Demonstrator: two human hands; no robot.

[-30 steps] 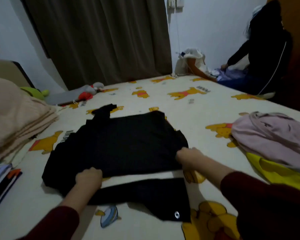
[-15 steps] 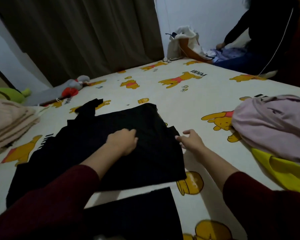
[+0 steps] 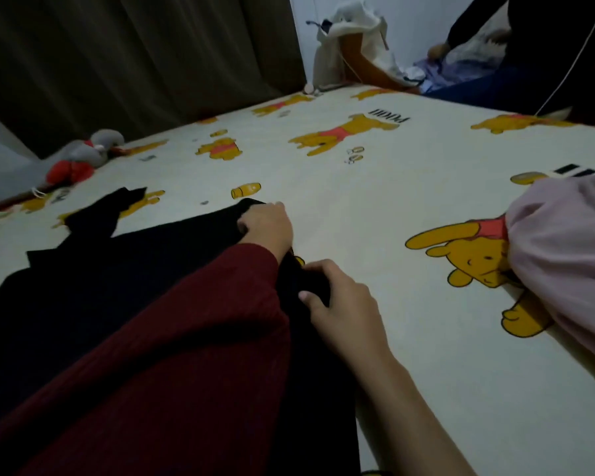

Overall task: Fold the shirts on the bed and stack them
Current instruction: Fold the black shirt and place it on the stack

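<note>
A black shirt lies spread on the bed, whose sheet is cream with yellow bears. My left hand reaches across it and grips its far right corner with curled fingers. My right hand pinches the shirt's right edge a little nearer to me. My dark red sleeve covers much of the shirt's near part. A pink garment lies crumpled at the right edge of the bed.
A grey and red plush toy lies at the bed's far left by the dark curtain. A white bag stands at the far corner. Another person in dark clothes sits at the far right.
My left hand has moved from the shirt's near edge across to its far right corner and gripped it. My right hand has taken hold of the right edge. The view has leaned in closer.
</note>
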